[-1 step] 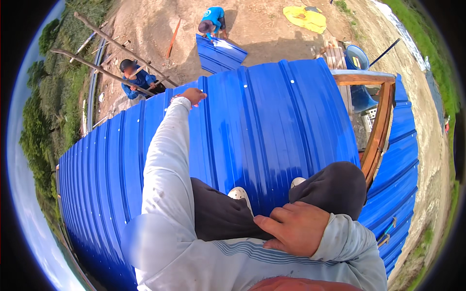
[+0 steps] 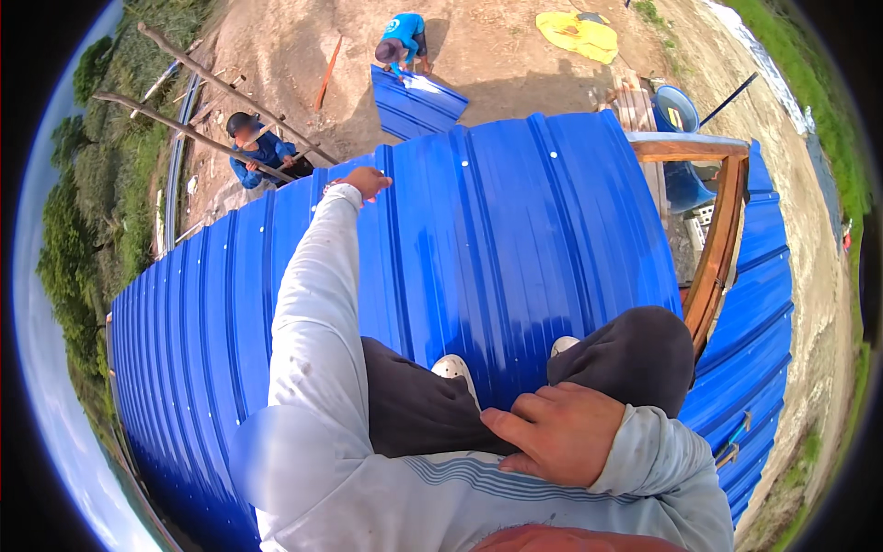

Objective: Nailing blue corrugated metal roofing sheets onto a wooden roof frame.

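Across the blue ribbed roofing sheet [image 2: 533,239], we see the left hand [image 2: 368,181] stretched toward the far edge, beside a raised rib, with the sheet spread beneath the wearer's pale shoes [image 2: 453,370]. Comparing this view with the one just before it, we find no change that we can make out: hands, sheet and co-workers keep their places, and we judge that no fresh step separates the two. We note the left fingers bent down at the metal; whether they pinch anything, we cannot tell. We see the right hand [image 2: 568,432] back upward before the lap, fingers loosely bent, thumb below the forefinger; its palm is hidden, so we cannot tell whether it encloses anything.

Of containers, we distinguish two near the timber frame [image 2: 722,241] at right: a blue drum [image 2: 679,99] and, nearer to us, a blue tub [image 2: 685,189]. We observe a pale and yellow patch within the drum's outline, but cannot tell label from contents; what the partly screened tub holds, we cannot discern.

Beyond the sheet, we see one co-worker [image 2: 269,150] at a wooden pole [image 2: 184,132] and a second person [image 2: 405,28] bending over a smaller blue sheet [image 2: 414,110] on bare ground.
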Demonstrator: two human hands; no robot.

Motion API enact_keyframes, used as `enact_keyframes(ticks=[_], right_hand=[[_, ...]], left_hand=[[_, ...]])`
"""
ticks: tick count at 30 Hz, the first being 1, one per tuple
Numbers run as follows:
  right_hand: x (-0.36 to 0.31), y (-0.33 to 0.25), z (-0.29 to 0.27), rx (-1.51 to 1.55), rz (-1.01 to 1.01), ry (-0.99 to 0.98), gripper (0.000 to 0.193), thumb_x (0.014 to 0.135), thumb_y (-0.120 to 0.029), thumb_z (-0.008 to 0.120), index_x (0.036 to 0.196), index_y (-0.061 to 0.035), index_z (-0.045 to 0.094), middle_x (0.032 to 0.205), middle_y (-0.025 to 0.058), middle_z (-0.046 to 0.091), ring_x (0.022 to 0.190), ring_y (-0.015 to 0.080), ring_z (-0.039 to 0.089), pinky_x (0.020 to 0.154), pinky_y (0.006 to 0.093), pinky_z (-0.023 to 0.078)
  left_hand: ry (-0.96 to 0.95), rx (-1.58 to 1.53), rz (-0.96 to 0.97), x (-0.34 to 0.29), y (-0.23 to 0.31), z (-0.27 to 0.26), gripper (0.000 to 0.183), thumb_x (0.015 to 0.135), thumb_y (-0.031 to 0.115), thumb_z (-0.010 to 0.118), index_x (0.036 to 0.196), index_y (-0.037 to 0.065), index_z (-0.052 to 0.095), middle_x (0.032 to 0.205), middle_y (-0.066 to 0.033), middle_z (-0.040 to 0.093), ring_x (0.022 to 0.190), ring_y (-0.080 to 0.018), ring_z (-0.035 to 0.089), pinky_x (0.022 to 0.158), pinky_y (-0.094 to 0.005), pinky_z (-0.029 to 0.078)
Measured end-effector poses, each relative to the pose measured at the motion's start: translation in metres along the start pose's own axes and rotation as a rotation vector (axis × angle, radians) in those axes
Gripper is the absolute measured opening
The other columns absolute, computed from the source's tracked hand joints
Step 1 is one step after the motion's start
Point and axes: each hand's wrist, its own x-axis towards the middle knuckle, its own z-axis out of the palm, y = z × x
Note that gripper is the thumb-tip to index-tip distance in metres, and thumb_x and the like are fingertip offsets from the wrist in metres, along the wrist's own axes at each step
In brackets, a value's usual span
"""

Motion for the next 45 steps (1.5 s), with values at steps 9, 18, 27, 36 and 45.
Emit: enact_keyframes(ticks=[9,18,27,36,45], right_hand=[[0.002,-0.002,-0.001,0.004,0.014,-0.035,0.050,0.090,-0.036,0.065,0.127,-0.0064,0.051,0.096,0.0142,0.063,0.087,0.0310,0.066,0.077,0.0425,0.052],[0.002,-0.004,-0.002,-0.003,0.014,-0.041,0.048,0.089,-0.036,0.065,0.125,-0.0068,0.051,0.095,0.0150,0.063,0.087,0.0312,0.066,0.076,0.0427,0.052],[0.000,-0.003,-0.001,-0.008,0.006,-0.017,0.048,0.089,-0.037,0.066,0.123,-0.0070,0.051,0.094,0.0144,0.063,0.086,0.0307,0.067,0.075,0.0421,0.052],[-0.003,-0.003,-0.001,-0.004,-0.007,-0.002,0.047,0.088,-0.037,0.067,0.120,-0.0065,0.051,0.094,0.0142,0.063,0.086,0.0315,0.067,0.076,0.0423,0.052],[-0.001,-0.004,0.002,0.008,0.004,-0.005,0.046,0.088,-0.035,0.067,0.120,-0.0060,0.052,0.095,0.0148,0.063,0.089,0.0330,0.067,0.078,0.0437,0.052]], left_hand=[[0.011,0.002,-0.002,-0.001,0.001,-0.001,0.048,0.092,0.045,0.061,0.129,0.014,0.061,0.105,-0.0017,0.066,0.085,-0.0159,0.065,0.064,-0.0341,0.053],[0.027,-0.010,-0.001,0.002,-0.007,-0.002,0.047,0.091,0.046,0.061,0.123,0.012,0.065,0.100,-0.0022,0.066,0.081,-0.0157,0.066,0.061,-0.0343,0.053],[0.061,-0.011,0.047,0.002,-0.004,0.000,0.049,0.091,0.045,0.061,0.121,0.008,0.066,0.103,-0.0069,0.069,0.077,-0.0179,0.068,0.056,-0.0351,0.054],[0.054,-0.023,0.022,-0.001,-0.006,-0.002,0.048,0.090,0.044,0.062,0.124,0.010,0.064,0.102,-0.0050,0.068,0.078,-0.0165,0.067,0.056,-0.0346,0.053],[-0.005,-0.049,-0.007,0.004,-0.007,-0.004,0.048,0.092,0.045,0.059,0.128,0.014,0.061,0.104,-0.0022,0.063,0.085,-0.0164,0.063,0.066,-0.0350,0.050]])
